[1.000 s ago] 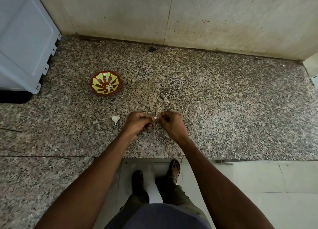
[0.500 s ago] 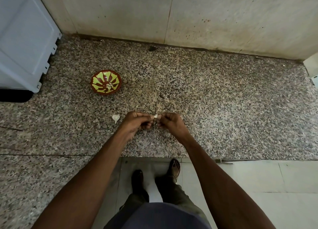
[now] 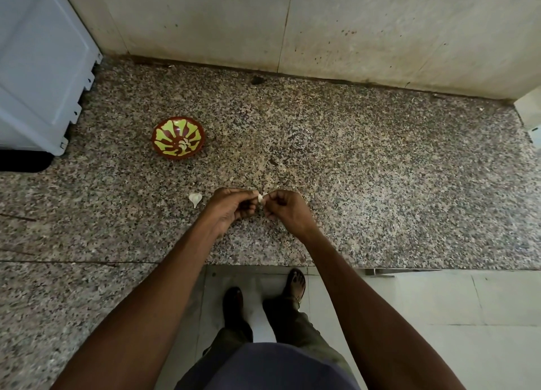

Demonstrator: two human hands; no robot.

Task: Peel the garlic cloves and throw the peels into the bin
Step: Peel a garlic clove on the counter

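Observation:
Over the speckled granite counter (image 3: 366, 184), my left hand (image 3: 231, 206) and my right hand (image 3: 285, 209) meet fingertip to fingertip around a small white garlic clove (image 3: 260, 197). Both hands pinch it with curled fingers; most of the clove is hidden between them. A second white garlic clove (image 3: 195, 198) lies on the counter just left of my left hand. Farther back on the left stands a small red and yellow-green bowl (image 3: 178, 140) with a few pale pieces inside. No bin is in view.
A white appliance (image 3: 38, 67) stands at the far left on the counter. A beige wall (image 3: 322, 29) closes the back. The counter's front edge runs below my hands, with my feet (image 3: 263, 296) on the pale tiled floor underneath.
Both hands stay joined on the clove and have shifted slightly away from me; the fingers have worked a little on it. The bowl and loose clove have not moved.

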